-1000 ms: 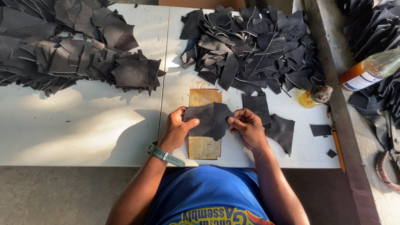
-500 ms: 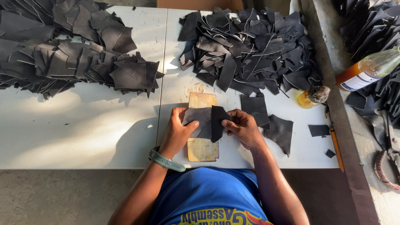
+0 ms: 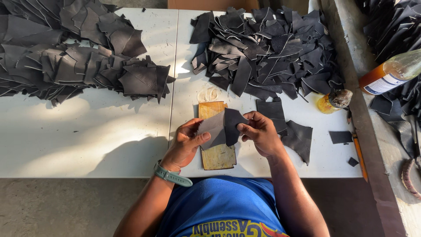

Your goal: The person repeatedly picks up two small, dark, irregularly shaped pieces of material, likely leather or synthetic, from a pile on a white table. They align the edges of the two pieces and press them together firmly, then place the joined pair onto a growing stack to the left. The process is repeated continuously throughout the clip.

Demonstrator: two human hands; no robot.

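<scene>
White table (image 3: pixel 87 140), folded dark leather piece (image 3: pixel 221 127)

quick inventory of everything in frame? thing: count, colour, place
folded leather piece: one, black, held over the board
wooden board: one, yellow-brown, table front centre
left leather pile: many pieces, black, table far left
centre leather pile: many pieces, black, table far centre
loose leather pieces: a few, black, right of the hands
small jar: one, yellow, table right
bottle: one, orange and clear, right ledge
table: white
wristband: one, green, left wrist
left hand: grips the piece
right hand: grips the piece
</scene>
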